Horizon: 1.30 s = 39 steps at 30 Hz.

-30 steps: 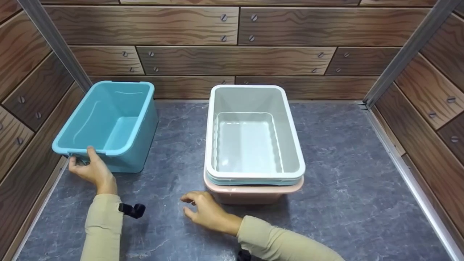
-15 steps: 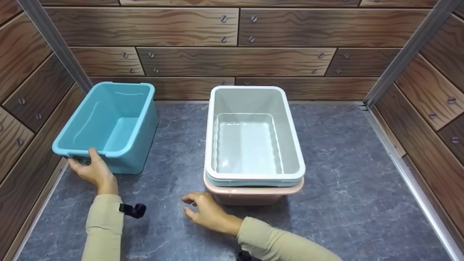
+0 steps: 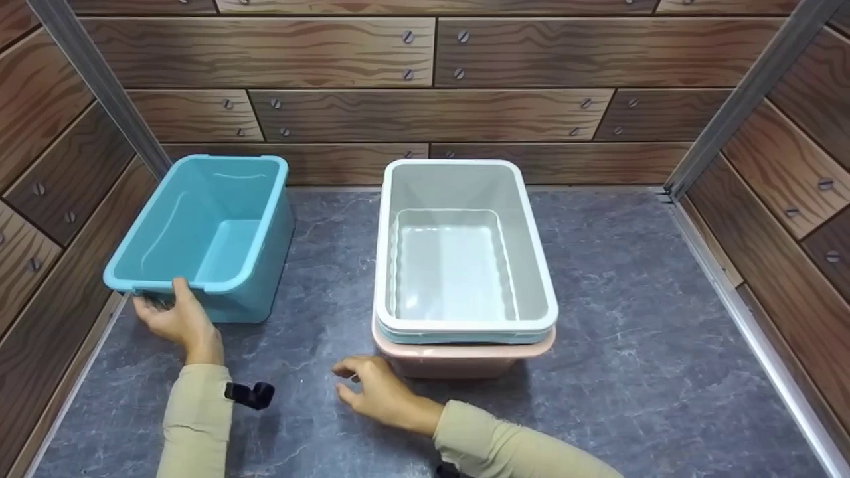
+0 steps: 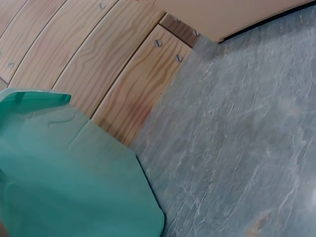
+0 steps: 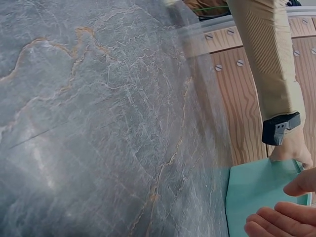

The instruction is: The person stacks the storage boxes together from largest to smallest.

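At the left of the head view, my left hand grips the near rim of a light blue plastic tub, thumb over the rim and fingers under it. The same tub looks green in the left wrist view and reaches down to the floor surface. My right hand holds nothing; its fingers are loosely bent, in front of a stack of tubs. On top of that stack sits a white tub, nested in a pale blue one, with a pink tub at the bottom.
Wood-patterned panels wall in the back and both sides, with metal posts at the corners. A metal strip runs along the right edge of the grey marbled surface. Each wrist carries a black camera mount.
The blue tub in my left hand has shifted slightly right and toward me, mostly in the last half second. My right hand and the stack stay in place.
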Each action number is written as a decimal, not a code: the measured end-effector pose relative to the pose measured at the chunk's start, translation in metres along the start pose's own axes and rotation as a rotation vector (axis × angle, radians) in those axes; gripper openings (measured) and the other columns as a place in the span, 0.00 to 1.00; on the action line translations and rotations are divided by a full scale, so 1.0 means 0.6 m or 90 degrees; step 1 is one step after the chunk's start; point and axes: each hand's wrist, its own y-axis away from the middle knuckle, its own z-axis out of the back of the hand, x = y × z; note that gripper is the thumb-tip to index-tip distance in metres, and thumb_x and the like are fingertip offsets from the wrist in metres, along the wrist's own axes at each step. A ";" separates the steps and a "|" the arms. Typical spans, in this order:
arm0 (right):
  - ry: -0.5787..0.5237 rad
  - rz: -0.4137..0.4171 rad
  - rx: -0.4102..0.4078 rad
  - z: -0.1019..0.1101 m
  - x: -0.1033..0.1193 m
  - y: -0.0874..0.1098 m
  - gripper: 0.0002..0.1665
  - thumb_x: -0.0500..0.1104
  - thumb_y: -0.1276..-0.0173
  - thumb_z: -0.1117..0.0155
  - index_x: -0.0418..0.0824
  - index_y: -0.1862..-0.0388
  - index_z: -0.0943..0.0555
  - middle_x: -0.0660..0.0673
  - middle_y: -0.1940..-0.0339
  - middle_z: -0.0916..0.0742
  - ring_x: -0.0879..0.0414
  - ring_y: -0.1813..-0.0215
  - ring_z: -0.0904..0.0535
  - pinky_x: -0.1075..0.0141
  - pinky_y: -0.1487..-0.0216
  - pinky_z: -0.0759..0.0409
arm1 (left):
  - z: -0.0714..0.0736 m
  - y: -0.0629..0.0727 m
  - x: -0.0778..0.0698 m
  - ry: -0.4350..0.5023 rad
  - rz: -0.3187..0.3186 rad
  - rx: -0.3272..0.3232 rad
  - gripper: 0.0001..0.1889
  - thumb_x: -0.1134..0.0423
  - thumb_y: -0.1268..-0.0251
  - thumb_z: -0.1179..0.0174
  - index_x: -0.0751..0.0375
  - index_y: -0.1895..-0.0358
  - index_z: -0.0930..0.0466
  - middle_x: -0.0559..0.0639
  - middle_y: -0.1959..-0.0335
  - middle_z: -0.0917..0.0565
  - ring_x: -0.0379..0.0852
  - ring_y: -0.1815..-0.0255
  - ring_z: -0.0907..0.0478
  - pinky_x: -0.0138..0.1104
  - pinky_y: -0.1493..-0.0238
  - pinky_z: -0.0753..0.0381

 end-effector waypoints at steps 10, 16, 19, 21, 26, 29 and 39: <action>-0.013 -0.019 0.005 0.001 0.001 0.000 0.14 0.34 0.38 0.38 0.30 0.53 0.18 0.38 0.55 0.11 0.47 0.54 0.14 0.71 0.52 0.16 | 0.001 0.026 0.009 -0.036 0.014 0.000 0.41 0.69 0.36 0.46 0.55 0.23 0.57 0.46 0.21 0.48 0.33 0.22 0.49 0.19 0.27 0.41; -0.012 -0.015 -0.001 -0.001 -0.001 0.000 0.14 0.34 0.38 0.38 0.30 0.54 0.18 0.38 0.56 0.11 0.47 0.55 0.14 0.70 0.52 0.16 | 0.005 0.032 0.010 -0.064 0.021 0.007 0.41 0.66 0.35 0.45 0.53 0.22 0.58 0.45 0.21 0.49 0.32 0.22 0.50 0.18 0.28 0.40; -0.011 -0.019 0.002 -0.001 -0.001 0.000 0.15 0.34 0.39 0.38 0.30 0.53 0.18 0.38 0.56 0.11 0.48 0.55 0.14 0.71 0.52 0.16 | 0.008 0.027 0.007 -0.073 0.021 0.003 0.41 0.64 0.34 0.45 0.51 0.22 0.58 0.44 0.21 0.49 0.32 0.23 0.50 0.18 0.28 0.41; -0.011 -0.023 0.005 -0.001 -0.002 0.001 0.15 0.34 0.39 0.38 0.30 0.53 0.18 0.38 0.55 0.11 0.48 0.54 0.14 0.71 0.52 0.16 | 0.009 0.021 0.005 -0.064 0.009 0.001 0.39 0.64 0.33 0.45 0.51 0.23 0.56 0.45 0.21 0.47 0.33 0.23 0.47 0.18 0.28 0.40; -0.014 -0.034 0.012 0.000 -0.003 0.000 0.15 0.34 0.38 0.38 0.30 0.53 0.18 0.38 0.54 0.11 0.51 0.54 0.14 0.73 0.51 0.16 | 0.016 0.001 0.000 -0.040 -0.026 0.014 0.36 0.64 0.32 0.47 0.51 0.24 0.53 0.46 0.23 0.43 0.35 0.25 0.44 0.20 0.28 0.39; -0.020 -0.037 0.013 0.000 -0.003 0.000 0.14 0.34 0.38 0.38 0.30 0.53 0.18 0.38 0.54 0.11 0.50 0.54 0.14 0.73 0.52 0.16 | 0.022 -0.010 -0.001 -0.046 -0.025 0.022 0.35 0.62 0.31 0.47 0.51 0.24 0.51 0.45 0.23 0.42 0.35 0.25 0.43 0.21 0.28 0.38; -0.030 -0.049 -0.001 -0.002 -0.005 -0.001 0.15 0.33 0.39 0.38 0.29 0.53 0.19 0.37 0.55 0.12 0.46 0.54 0.14 0.72 0.51 0.16 | 0.021 -0.023 0.005 -0.052 -0.035 -0.022 0.24 0.64 0.35 0.45 0.59 0.35 0.31 0.47 0.41 0.25 0.37 0.41 0.29 0.20 0.44 0.26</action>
